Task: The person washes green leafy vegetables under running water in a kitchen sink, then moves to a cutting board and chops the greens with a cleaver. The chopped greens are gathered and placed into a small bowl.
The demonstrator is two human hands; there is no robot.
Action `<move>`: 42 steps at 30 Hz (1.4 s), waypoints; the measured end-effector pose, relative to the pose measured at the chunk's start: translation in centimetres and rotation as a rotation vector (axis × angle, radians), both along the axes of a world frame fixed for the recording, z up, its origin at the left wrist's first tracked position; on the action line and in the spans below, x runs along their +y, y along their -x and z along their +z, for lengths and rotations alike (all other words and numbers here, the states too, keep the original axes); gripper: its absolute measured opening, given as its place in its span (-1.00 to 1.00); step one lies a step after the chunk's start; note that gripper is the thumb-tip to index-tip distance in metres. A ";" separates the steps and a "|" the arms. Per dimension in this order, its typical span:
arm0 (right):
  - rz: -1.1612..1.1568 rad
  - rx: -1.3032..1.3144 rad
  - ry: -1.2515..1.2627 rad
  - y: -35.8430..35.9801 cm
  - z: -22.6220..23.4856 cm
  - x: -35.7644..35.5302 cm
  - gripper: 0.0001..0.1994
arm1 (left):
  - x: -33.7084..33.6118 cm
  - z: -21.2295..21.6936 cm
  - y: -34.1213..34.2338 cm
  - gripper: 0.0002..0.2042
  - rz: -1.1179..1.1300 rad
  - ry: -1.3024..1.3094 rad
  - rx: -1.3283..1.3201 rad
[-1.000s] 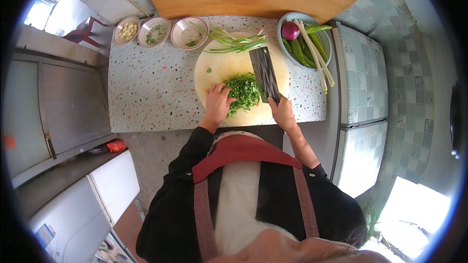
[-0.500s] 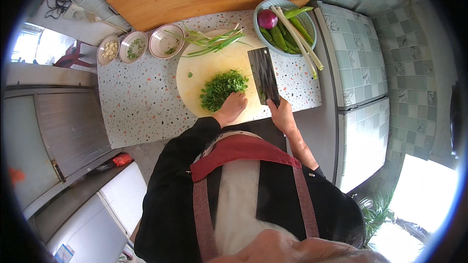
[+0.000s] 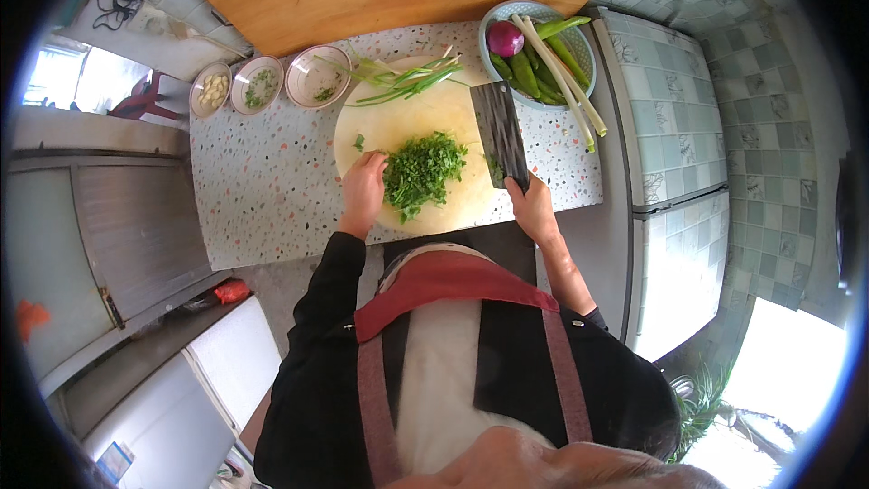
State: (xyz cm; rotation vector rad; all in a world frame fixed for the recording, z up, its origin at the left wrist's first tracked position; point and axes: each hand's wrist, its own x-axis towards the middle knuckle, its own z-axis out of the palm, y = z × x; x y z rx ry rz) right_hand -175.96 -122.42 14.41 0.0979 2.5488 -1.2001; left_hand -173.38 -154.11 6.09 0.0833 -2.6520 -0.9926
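Note:
A pile of chopped green herbs (image 3: 424, 170) lies on the round pale cutting board (image 3: 362, 113). My left hand (image 3: 364, 188) is at the pile's left edge, its fingers loosely bent against the leaves with no grip on them. My right hand (image 3: 532, 208) grips the handle of a broad dark cleaver (image 3: 498, 131). The blade is held over the board's right edge, apart from the herbs. A small leaf scrap (image 3: 359, 141) sits left of the pile. Spring onions (image 3: 412, 81) lie across the far rim of the board.
Along the far left of the speckled counter (image 3: 262, 190) stand a bowl of garlic cloves (image 3: 213, 91) and two bowls with chopped greens, the middle bowl (image 3: 257, 85) and the right bowl (image 3: 318, 76). A blue basket (image 3: 493, 14) of green peppers, leeks and a purple onion stands far right, beside the fridge (image 3: 665, 118).
My left hand has moved from the pile's near side round to its left edge. The herbs show more fully now. The cleaver stays on the right in my right hand.

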 end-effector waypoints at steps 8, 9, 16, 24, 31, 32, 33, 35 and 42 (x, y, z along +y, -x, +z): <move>-0.080 0.075 0.031 -0.8 1.5 1.1 -0.67 | 11.8 -2.0 8.1 -0.90 -0.392 0.052 -0.046; -0.080 0.100 0.014 -0.9 1.9 1.3 -0.67 | 13.0 -2.8 8.9 -0.91 -0.382 0.148 -0.080; -0.176 0.070 0.029 -1.9 0.6 3.5 -0.67 | 13.5 -5.4 10.3 -0.96 -0.392 0.268 -0.189; -0.112 0.099 0.100 -1.1 -0.7 2.9 -0.66 | 1.8 -2.5 6.2 -0.86 0.019 -0.321 -0.120; 0.031 0.034 0.015 -0.4 0.3 -0.3 -0.68 | -4.3 -4.8 4.4 -0.82 0.253 0.017 -0.017; 0.048 0.082 0.034 -0.5 -0.1 -0.5 -0.68 | -4.1 -4.6 4.6 -0.81 0.265 0.046 0.037; 0.076 0.130 0.069 -0.5 -0.4 -1.1 -0.68 | -5.0 -5.5 4.1 -0.83 0.214 0.027 -0.019; 0.110 0.161 0.104 -0.6 -0.5 -1.8 -0.68 | -6.0 -6.7 3.3 -0.85 0.098 -0.021 -0.134; 0.154 0.003 0.053 -0.3 0.2 -3.3 -0.69 | -1.0 -6.9 -2.6 -0.82 -0.020 0.004 -0.250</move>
